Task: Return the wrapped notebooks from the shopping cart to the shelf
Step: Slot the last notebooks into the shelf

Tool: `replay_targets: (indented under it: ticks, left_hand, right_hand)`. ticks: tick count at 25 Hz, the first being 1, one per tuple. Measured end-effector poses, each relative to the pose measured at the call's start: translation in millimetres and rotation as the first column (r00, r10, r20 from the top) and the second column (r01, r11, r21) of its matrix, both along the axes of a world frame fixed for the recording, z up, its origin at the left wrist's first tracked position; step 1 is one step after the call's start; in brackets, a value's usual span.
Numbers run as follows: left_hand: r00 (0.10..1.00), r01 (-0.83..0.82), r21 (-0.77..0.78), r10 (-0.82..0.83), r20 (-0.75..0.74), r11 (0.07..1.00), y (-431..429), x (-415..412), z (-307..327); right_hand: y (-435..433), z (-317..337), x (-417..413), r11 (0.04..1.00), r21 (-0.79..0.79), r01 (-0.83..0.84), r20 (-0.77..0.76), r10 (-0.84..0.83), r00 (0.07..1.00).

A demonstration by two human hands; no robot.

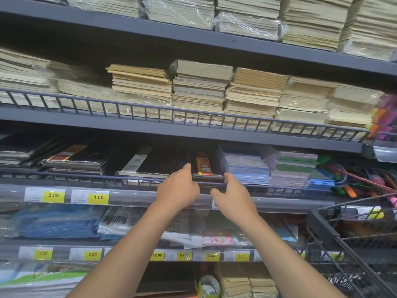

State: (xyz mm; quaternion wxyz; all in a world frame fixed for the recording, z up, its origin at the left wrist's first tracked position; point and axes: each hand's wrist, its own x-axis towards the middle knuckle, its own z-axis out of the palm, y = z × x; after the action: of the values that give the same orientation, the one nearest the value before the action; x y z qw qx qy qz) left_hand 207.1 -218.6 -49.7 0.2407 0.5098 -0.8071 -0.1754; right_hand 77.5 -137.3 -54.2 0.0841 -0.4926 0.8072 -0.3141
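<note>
Black plastic-wrapped notebooks with an orange band (205,166) sit at the grey wire-fronted shelf's (86,179) front edge. Left hand (178,190) and right hand (233,194), fingers apart, flank them; push evenly, keeping the stack square behind the rail.

Glossy plastic-wrapped notebooks (207,166); matt grey metal shelf (193,132), wire rail (86,179).

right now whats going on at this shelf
A person is putting a dark wrapped notebook with an orange band onto a store shelf. The left hand touches its left edge and the right hand its right edge, at the wire rail. It sits between a black notebook stack and blue-grey pads. The shopping cart stands at the lower right.
</note>
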Motion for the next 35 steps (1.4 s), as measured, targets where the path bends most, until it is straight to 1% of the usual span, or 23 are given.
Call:
replay_targets:
  ticks: [4, 5, 7, 9, 13, 14, 16, 17, 19, 20, 21, 22, 25, 26, 27, 28, 31, 32, 33, 35]
  left_hand:
    - [0.995, -0.005, 0.017, 0.003, 0.104, 1.0, -2.5, -3.8, 9.9]
    - [0.992, -0.005, 0.019, 0.003, 0.125, 1.0, -2.9, -4.9, 10.6]
    - [0.989, -0.009, 0.019, 0.006, 0.148, 1.0, -3.0, -6.4, 10.6]
    - [0.988, -0.013, 0.018, 0.01, 0.151, 1.0, -2.9, -6.5, 9.7]
    - [0.991, -0.04, 0.005, 0.039, 0.124, 0.999, -4.4, -3.7, 9.0]
    - [0.992, -0.042, 0.001, 0.042, 0.122, 0.999, -4.1, -3.4, 9.1]
    - [0.991, -0.041, 0.0, 0.04, 0.124, 0.999, -4.0, -3.7, 8.2]
    - [0.991, -0.041, 0.002, 0.041, 0.124, 0.999, -3.9, -3.8, 7.7]
    - [0.993, -0.043, -0.003, 0.043, 0.112, 0.999, -4.5, -4.7, 6.9]
    - [0.994, -0.043, -0.005, 0.043, 0.104, 0.999, -4.7, -5.0, 6.1]
    - [0.995, -0.041, -0.005, 0.042, 0.095, 0.999, -5.1, -5.2, 5.3]
    - [0.995, -0.042, -0.003, 0.042, 0.088, 0.999, -5.5, -5.2, 4.4]
    - [0.996, -0.032, 0.004, 0.031, 0.08, 0.999, -9.1, -5.1, 4.6]
    - [0.996, -0.023, 0.005, 0.023, 0.087, 1.0, -10.4, -5.9, 5.1]
    - [0.995, -0.015, 0.008, 0.014, 0.096, 1.0, -10.7, -6.5, 6.1]
    - [0.994, -0.008, 0.012, 0.007, 0.108, 1.0, -10.6, -7.4, 7.3]
    - [0.993, -0.007, 0.03, 0.003, 0.116, 1.0, -12.2, -9.1, 8.7]
    - [0.994, -0.014, 0.043, 0.009, 0.109, 0.999, -13.8, -9.2, 9.7]
    - [0.995, -0.019, 0.057, 0.013, 0.102, 0.998, -14.4, -9.1, 11.6]
    - [0.995, -0.018, 0.088, 0.009, 0.1, 0.996, -16.0, -8.8, 16.3]
  right_hand:
    - [-9.5, 13.7, 9.0, 0.99, 0.136, 0.046, -0.143, -0.026, 0.989]
    - [-14.1, 16.4, 10.2, 0.986, 0.159, 0.056, -0.159, -0.03, 0.987]
    - [-22.4, 20.5, 9.8, 0.979, 0.196, 0.059, -0.13, -0.033, 0.991]
    - [-25.5, 21.5, 7.8, 0.979, 0.196, 0.049, -0.09, -0.032, 0.995]
    - [-26.1, 16.4, 10.4, 0.984, 0.175, 0.021, -0.121, 0.001, 0.993]
    - [-26.8, 16.0, 10.9, 0.985, 0.172, 0.011, -0.102, 0.006, 0.995]
    - [-29.5, 18.0, 9.0, 0.988, 0.154, -0.016, 0.0, 0.016, 1.0]
    - [-29.5, 20.3, 7.3, 0.99, 0.137, -0.029, 0.081, 0.018, 0.997]
    - [-29.0, 24.6, 1.9, 0.996, 0.084, -0.036, 0.276, 0.012, 0.961]
    - [-27.3, 25.8, 0.4, 0.997, 0.063, -0.035, 0.337, 0.012, 0.942]
    - [-26.6, 25.4, -0.5, 0.998, 0.055, -0.038, 0.343, 0.016, 0.939]
    - [-27.6, 23.5, -1.1, 0.997, 0.065, -0.043, 0.297, 0.022, 0.955]
    - [-34.5, 18.6, -1.4, 0.986, 0.16, -0.046, 0.066, 0.036, 0.997]
    - [-36.7, 19.4, -1.5, 0.983, 0.179, -0.039, 0.031, 0.035, 0.999]
    - [-37.8, 21.6, -2.1, 0.981, 0.192, -0.038, 0.028, 0.033, 0.999]
    - [-38.6, 24.6, -3.1, 0.979, 0.198, -0.041, 0.063, 0.029, 0.998]
    - [-37.2, 31.3, -7.4, 0.986, 0.146, -0.077, 0.292, 0.031, 0.956]
    - [-36.0, 31.8, -9.3, 0.989, 0.128, -0.079, 0.336, 0.031, 0.941]
    - [-35.9, 30.7, -11.3, 0.989, 0.121, -0.083, 0.35, 0.036, 0.936]
    - [-38.9, 27.7, -12.6, 0.983, 0.145, -0.112, 0.293, 0.065, 0.954]
